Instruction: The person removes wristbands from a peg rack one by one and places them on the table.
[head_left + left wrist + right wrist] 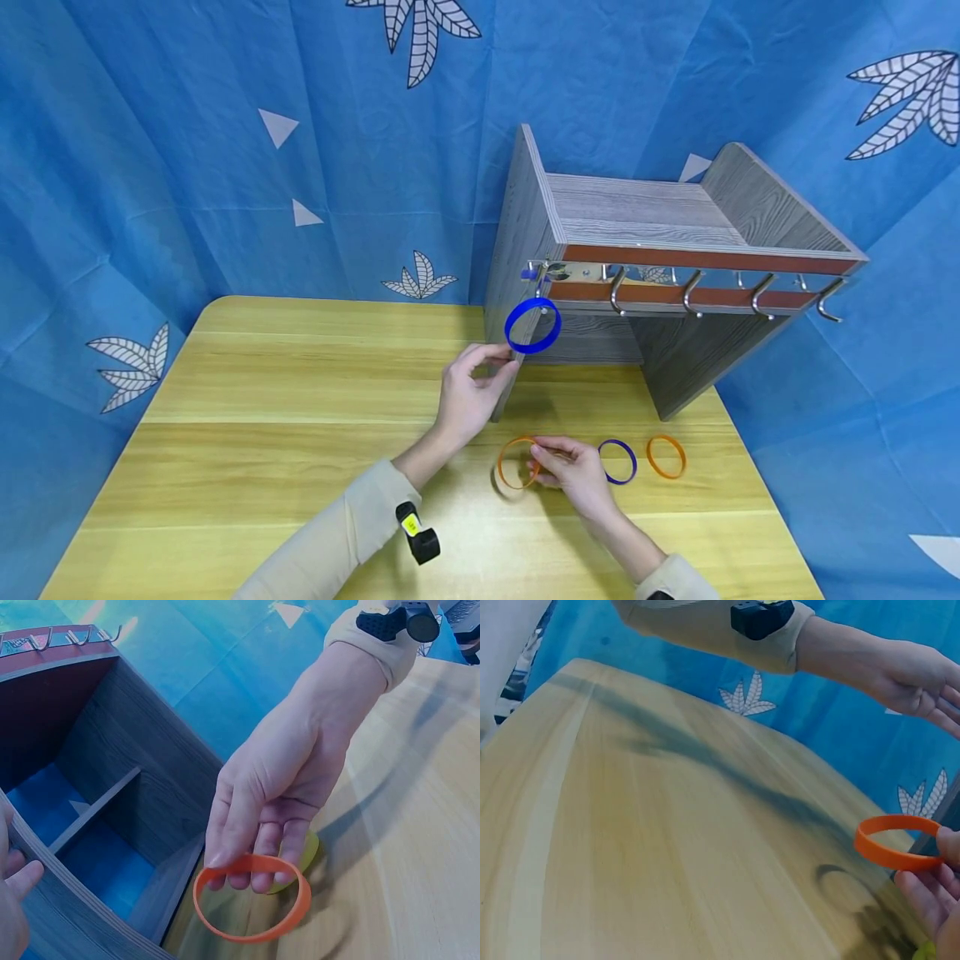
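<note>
In the head view my left hand (pixel 467 393) pinches the lower left edge of a blue wristband (pixel 536 347), up by the leftmost hook (pixel 542 292). Whether that band hangs on the hook cannot be told. Only a few fingers of this hand show in the left wrist view. Lower down, my right hand (pixel 576 477) pinches an orange wristband (pixel 301 906) between thumb and fingers, just above the table. A yellow-green object (pixel 309 851) shows behind the right hand's fingers; whether the hand holds it is unclear.
A grey wooden shelf unit (pixel 517 217) with a row of metal hooks stands at the table's back right. On the wooden table (pixel 300 375), a dark blue wristband (pixel 634 463) and another orange wristband (pixel 670 476) lie right of my right hand. A blue curtain (pixel 225 167) hangs behind.
</note>
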The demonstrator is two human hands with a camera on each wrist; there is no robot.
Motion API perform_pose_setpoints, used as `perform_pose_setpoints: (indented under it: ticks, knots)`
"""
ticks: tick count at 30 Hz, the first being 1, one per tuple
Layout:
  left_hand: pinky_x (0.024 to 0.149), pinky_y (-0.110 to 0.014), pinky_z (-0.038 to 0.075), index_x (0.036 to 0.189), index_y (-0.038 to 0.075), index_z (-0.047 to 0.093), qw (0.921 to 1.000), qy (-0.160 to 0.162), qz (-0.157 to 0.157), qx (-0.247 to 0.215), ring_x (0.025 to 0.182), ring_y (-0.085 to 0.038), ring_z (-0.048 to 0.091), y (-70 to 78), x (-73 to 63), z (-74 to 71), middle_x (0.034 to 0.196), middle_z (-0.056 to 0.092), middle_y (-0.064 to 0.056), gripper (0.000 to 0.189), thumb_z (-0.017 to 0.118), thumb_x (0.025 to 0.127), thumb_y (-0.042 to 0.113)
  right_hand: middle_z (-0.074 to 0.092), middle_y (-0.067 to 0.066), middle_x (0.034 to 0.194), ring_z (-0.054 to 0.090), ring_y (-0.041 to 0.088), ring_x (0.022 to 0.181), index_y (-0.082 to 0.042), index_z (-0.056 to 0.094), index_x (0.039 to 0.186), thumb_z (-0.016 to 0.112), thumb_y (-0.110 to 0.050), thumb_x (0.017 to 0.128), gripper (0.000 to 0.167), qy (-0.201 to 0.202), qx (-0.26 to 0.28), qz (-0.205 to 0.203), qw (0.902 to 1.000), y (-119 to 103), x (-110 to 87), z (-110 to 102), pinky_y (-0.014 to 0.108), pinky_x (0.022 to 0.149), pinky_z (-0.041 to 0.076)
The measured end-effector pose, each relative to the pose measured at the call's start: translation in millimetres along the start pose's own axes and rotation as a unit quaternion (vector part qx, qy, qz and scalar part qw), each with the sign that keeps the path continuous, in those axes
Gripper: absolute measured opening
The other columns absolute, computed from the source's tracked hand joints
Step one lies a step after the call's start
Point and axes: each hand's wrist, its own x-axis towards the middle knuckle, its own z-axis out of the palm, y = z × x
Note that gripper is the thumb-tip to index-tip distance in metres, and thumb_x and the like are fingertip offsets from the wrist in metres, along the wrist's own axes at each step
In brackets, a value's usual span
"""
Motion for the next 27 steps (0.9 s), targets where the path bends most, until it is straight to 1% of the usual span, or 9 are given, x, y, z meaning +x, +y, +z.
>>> perform_pose_setpoints:
  ticks: [6, 12, 19, 22, 27]
  knots:
    - [0.081, -0.022, 0.068, 0.117, 0.001, 0.075, 1.0000, -0.004, -0.002, 0.001, 0.103, -0.033, 0.074, 1.0, 0.3, -0.3, 0.112, 0.074, -0.017, 0.023, 0.078, 0.095, 0.008, 0.079, 0.021, 0.109, 0.079, 0.017, 0.090, 0.015, 0.062, 0.132, 0.071, -0.003, 0.099, 0.039, 0.008, -0.014, 0.020, 0.9997, -0.4, 3.4, 1.7, 0.028, 0.084, 0.070]
    - [0.081, -0.022, 0.068, 0.117, 0.002, 0.076, 1.0000, -0.008, -0.004, -0.001, 0.103, -0.032, 0.074, 1.9, 0.2, -1.0, 0.113, 0.074, -0.017, 0.023, 0.078, 0.096, 0.009, 0.077, 0.021, 0.113, 0.078, 0.018, 0.094, 0.013, 0.063, 0.132, 0.072, -0.003, 0.098, 0.038, 0.007, -0.032, 0.023, 0.9992, -0.6, 5.0, 3.1, 0.026, 0.085, 0.069]
    - [0.081, -0.022, 0.068, 0.117, 0.003, 0.076, 0.9999, -0.009, -0.006, -0.004, 0.104, -0.032, 0.074, 1.2, 0.1, -1.4, 0.113, 0.074, -0.016, 0.023, 0.078, 0.096, 0.010, 0.073, 0.024, 0.119, 0.077, 0.022, 0.100, 0.011, 0.062, 0.134, 0.072, -0.006, 0.099, 0.040, -0.004, -0.053, 0.025, 0.9983, -0.9, 3.8, 2.8, 0.031, 0.091, 0.069]
    - [0.081, -0.022, 0.068, 0.117, 0.003, 0.076, 0.9999, -0.008, -0.007, -0.005, 0.103, -0.032, 0.074, 0.5, 0.2, -1.3, 0.113, 0.074, -0.016, 0.023, 0.078, 0.096, 0.009, 0.072, 0.024, 0.119, 0.077, 0.021, 0.100, 0.012, 0.062, 0.134, 0.071, -0.006, 0.099, 0.040, -0.007, -0.063, 0.024, 0.9977, -0.3, 3.8, 2.5, 0.032, 0.091, 0.069]
    - [0.080, -0.022, 0.068, 0.117, 0.003, 0.076, 0.9999, -0.007, -0.005, -0.007, 0.102, -0.032, 0.074, 0.0, 0.4, -1.3, 0.112, 0.074, -0.016, 0.023, 0.078, 0.095, 0.009, 0.073, 0.022, 0.116, 0.076, 0.019, 0.099, 0.013, 0.063, 0.133, 0.070, -0.004, 0.099, 0.038, -0.007, -0.073, 0.025, 0.9970, 0.7, 5.6, 2.3, 0.030, 0.089, 0.069]
